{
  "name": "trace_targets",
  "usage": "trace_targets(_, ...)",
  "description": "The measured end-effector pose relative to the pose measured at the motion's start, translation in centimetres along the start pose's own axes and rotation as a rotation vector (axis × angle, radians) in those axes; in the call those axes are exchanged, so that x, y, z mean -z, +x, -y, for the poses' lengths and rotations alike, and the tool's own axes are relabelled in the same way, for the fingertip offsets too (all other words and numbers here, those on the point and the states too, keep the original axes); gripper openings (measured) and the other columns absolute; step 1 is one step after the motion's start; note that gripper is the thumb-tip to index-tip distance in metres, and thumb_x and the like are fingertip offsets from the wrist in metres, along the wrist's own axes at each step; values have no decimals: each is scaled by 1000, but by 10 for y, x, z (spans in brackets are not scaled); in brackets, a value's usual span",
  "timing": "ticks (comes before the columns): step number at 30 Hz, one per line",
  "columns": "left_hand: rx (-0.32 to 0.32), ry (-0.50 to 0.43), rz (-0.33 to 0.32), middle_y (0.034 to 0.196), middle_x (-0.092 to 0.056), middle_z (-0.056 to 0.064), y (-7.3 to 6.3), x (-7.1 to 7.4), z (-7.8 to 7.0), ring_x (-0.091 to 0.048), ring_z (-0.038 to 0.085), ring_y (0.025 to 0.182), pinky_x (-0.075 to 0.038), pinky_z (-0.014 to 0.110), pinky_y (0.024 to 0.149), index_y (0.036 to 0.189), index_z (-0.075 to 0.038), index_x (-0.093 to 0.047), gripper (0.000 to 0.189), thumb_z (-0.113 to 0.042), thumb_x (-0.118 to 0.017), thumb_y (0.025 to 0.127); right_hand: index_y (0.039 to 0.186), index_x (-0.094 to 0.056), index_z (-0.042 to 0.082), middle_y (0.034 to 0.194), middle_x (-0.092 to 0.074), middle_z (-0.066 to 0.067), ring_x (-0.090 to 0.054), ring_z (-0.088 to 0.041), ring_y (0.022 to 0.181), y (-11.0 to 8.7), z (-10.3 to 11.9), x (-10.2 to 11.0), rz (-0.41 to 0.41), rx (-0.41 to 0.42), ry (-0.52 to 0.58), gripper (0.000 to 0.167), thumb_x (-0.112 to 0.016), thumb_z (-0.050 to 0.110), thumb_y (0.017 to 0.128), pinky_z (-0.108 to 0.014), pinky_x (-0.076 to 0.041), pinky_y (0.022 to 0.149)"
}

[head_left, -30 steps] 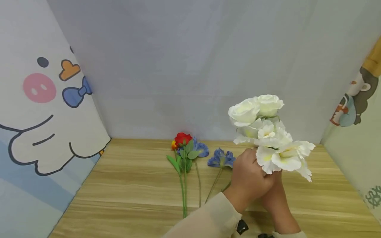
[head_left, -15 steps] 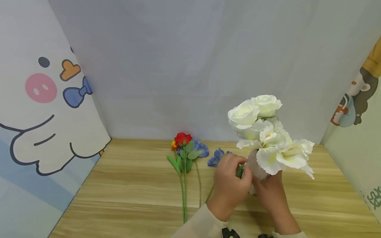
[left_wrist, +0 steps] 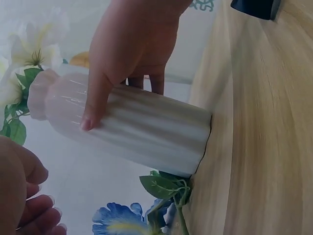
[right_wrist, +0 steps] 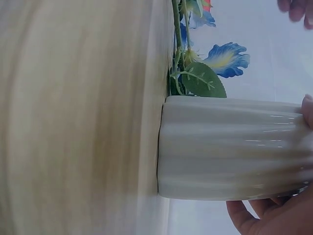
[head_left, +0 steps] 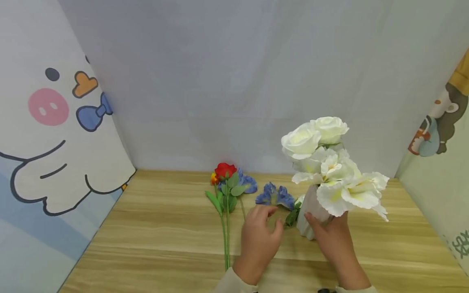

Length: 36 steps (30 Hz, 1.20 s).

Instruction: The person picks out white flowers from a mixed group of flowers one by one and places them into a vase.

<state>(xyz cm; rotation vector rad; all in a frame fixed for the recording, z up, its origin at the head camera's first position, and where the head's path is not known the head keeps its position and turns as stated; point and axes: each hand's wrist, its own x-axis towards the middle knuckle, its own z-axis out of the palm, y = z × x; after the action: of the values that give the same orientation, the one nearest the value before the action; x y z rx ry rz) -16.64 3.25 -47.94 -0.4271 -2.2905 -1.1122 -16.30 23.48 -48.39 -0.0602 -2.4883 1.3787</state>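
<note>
A white ribbed vase (head_left: 312, 215) stands upright on the wooden table, holding white roses (head_left: 301, 140) and white ruffled flowers (head_left: 340, 191). My right hand (head_left: 336, 246) grips its side, thumb in front and fingers curled round the far side, as the right wrist view also shows on the vase (right_wrist: 230, 147). Left of the vase, my left hand (head_left: 259, 238) hovers with loosely bent fingers and nothing in them. Nearest to it are a blue flower (head_left: 275, 196) and green leaves (head_left: 292, 218) lying by the vase's base. A white bloom there is mostly hidden behind the vase.
Further left lie a red rose (head_left: 225, 171), a second blue flower (head_left: 249, 184) and a partly covered orange-yellow bloom (head_left: 214, 179), their stems towards me. A grey-white backdrop (head_left: 201, 101) rises at the table's far edge, with printed panels on both sides.
My left hand has left the top of the vase and moved left and down, uncovering the vase and the blue flower. My right hand stays on the vase; the white flowers barely shift.
</note>
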Motion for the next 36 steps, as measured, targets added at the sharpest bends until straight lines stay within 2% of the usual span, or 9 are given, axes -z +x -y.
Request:
trace_targets(5, 10, 46, 73, 106, -70, -1, -3, 1, 3, -66, 16, 99, -57, 35, 84, 111, -12, -73, 23, -10, -78, 88, 159, -2, -1, 152, -27, -36, -34, -56, 139, 0, 1, 0, -6, 6, 15, 101, -74, 33, 97, -72, -32, 108)
trace_targets(9, 83, 58, 273, 116, -70, 1, -7, -9, 3, -65, 20, 109, -55, 38, 94, 121, -9, -71, 28, -13, -74, 93, 159, -3, -1, 152, -26, -36, -34, -56, 139, 0, 0, 0, -2, 17, 12, 100, -74, 33, 98, -72, -32, 108)
trace_targets(12, 61, 132, 411, 121, -69, 5, -12, -18, 3, -64, 22, 114, -53, 37, 99, 127, -6, -68, 35, -15, -74, 94, 158, -4, -2, 151, -26, -37, -34, -57, 138, -1, 1, 1, -4, 15, 4, 99, -73, 34, 98, -73, -32, 107)
trace_targets(14, 19, 204, 451, 122, -69, 7, -15, -22, 4, -64, 22, 114, -52, 36, 100, 128, -4, -67, 40, -16, -76, 92, 158, -5, -3, 150, -27, -36, -34, -57, 138, -1, 1, 1, -5, 14, 6, 99, -73, 35, 98, -73, -32, 107)
trace_targets(17, -7, 290, 483, 122, -68, 8, -19, -25, 6, -63, 22, 115, -51, 35, 101, 128, -4, -67, 45, -20, -80, 88, 158, -5, -2, 150, -28, -36, -34, -56, 138, -1, 1, 0, -4, 20, 12, 98, -73, 35, 98, -72, -32, 107)
trace_targets(21, 17, 307, 523, 123, -67, 7, -19, -27, 10, -62, 21, 115, -52, 35, 100, 129, -5, -66, 46, -22, -80, 89, 158, -4, -2, 151, -26, -36, -33, -56, 139, -1, 0, 0, -3, 28, 5, 99, -73, 35, 98, -72, -32, 107)
trace_targets(28, 42, 279, 532, 119, -67, 8, -19, -30, 14, -63, 23, 112, -53, 35, 97, 127, -4, -66, 39, -14, -75, 91, 159, -3, -2, 153, -25, -36, -31, -56, 140, -2, 2, 1, 4, 15, 14, 101, -74, 34, 97, -72, -31, 108)
trace_targets(32, 57, 232, 505, 106, -68, 4, -21, -33, 16, -64, 20, 104, -54, 32, 91, 123, -3, -68, 32, -8, -72, 91, 158, -3, -3, 151, -27, -37, -33, -56, 139, -2, 2, 1, 3, 12, 14, 99, -74, 33, 97, -72, -31, 108)
trace_targets(36, 122, 145, 511, 92, -67, -4, -20, -36, 19, -65, 14, 93, -55, 29, 82, 120, -3, -70, 31, -5, -73, 89, 158, -4, -2, 150, -28, -35, -34, -54, 139, -2, 3, 1, -2, 17, 24, 98, -74, 31, 97, -71, -32, 108)
